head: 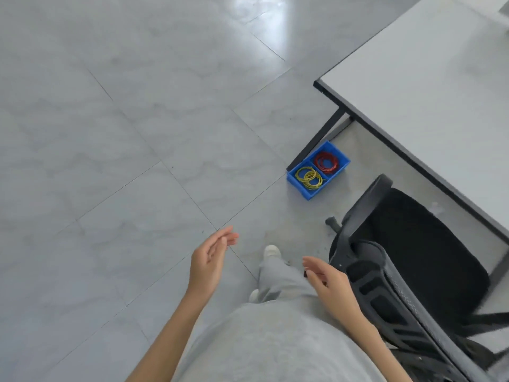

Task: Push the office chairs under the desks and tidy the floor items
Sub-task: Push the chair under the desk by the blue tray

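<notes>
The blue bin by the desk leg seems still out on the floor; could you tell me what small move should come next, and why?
Probably reach the left hand forward and down toward the blue bin. Both hands are open and hold nothing, the right hand hovering beside the office chair, whose seat is already partly under the desk. The bin sits on the floor against the desk leg.

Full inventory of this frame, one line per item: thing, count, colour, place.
Desk: 1, pale grey top with black edge, upper right.
Desk leg: 1, black, slanting down to the bin.
Office chair: 1, black, lower right, seat partly under the desk.
Bin: 1, blue, two compartments, on floor by the desk leg.
Red bands: a bundle, far compartment.
Yellow bands: a bundle, near compartment.
Floor: grey tiles.
Shoes: 2, white.
Trousers: grey.
Left hand: open, empty.
Right hand: open, empty, beside the chair back.
</notes>
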The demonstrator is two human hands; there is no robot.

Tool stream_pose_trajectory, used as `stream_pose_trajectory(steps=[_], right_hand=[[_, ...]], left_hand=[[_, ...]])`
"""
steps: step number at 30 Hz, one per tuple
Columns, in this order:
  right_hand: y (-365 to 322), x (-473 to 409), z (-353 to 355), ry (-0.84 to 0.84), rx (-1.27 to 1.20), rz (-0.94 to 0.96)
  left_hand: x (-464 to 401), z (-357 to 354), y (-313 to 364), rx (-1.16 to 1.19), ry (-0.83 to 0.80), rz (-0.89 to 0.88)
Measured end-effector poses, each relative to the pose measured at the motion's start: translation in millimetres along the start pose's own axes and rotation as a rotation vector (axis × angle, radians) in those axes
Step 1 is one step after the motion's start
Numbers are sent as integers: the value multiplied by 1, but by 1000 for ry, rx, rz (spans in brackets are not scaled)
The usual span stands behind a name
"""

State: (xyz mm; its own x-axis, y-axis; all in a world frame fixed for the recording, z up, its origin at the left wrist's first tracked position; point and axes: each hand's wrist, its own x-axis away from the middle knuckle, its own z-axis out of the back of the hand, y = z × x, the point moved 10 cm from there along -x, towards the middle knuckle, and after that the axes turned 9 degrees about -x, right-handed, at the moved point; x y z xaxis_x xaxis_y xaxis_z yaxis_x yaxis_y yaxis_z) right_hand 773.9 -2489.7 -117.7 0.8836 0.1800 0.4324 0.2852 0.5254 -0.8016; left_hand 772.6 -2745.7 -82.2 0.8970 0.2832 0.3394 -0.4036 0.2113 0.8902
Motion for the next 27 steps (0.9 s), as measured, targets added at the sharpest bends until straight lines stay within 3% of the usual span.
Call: stream_pose_trajectory(steps=[7, 17, 22, 27], right_hand=[[-81, -165, -5, -84, -3, 72], [-303, -431, 23, -165, -48, 354], [-333, -546, 41, -128, -56, 311], [-317, -637, 78, -23, -160, 134]], left_hand=[[-128, 22, 37, -31, 22, -30], [-287, 104, 69, 19, 348, 121], [-414, 104, 97, -14, 295, 109], [-589, 77, 169, -72, 71, 8]])
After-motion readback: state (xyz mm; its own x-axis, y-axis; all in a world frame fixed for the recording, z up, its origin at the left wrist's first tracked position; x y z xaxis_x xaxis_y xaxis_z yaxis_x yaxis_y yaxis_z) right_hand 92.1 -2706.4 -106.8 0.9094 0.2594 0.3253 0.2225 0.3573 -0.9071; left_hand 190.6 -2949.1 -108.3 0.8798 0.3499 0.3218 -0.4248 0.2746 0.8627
